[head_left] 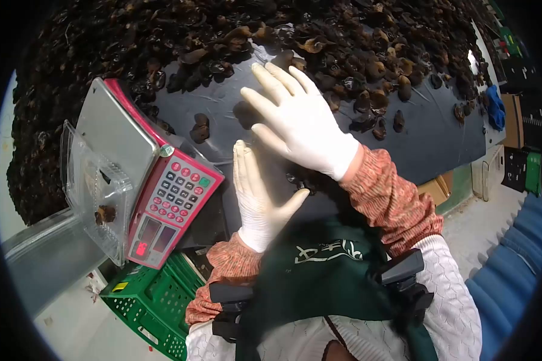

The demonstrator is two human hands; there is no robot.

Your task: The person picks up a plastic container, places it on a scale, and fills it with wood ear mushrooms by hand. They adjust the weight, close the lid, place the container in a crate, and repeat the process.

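My left hand [258, 201], in a white glove, is open beside the red weighing scale [177, 189], its fingers together and thumb out. Farther forward, my right hand [304, 123] is also gloved and open, fingers stretched toward a heap of dark brown wood ear mushrooms [373, 66]. Both hands hold nothing and hover over the dark table surface [421, 141]. A loose mushroom [200, 128] lies between the scale and my right fingertips. On the scale's left side, a clear plastic box [96, 192] stands with its lid up and a small brown piece [105, 215] in it.
A green crate [156, 301] sits on the floor below the scale. Blue cloth or sheeting [515, 271] runs along the right. At the table's right end lies a bright blue crumpled item [495, 108], with cardboard [512, 120] and more crates [533, 171] beyond.
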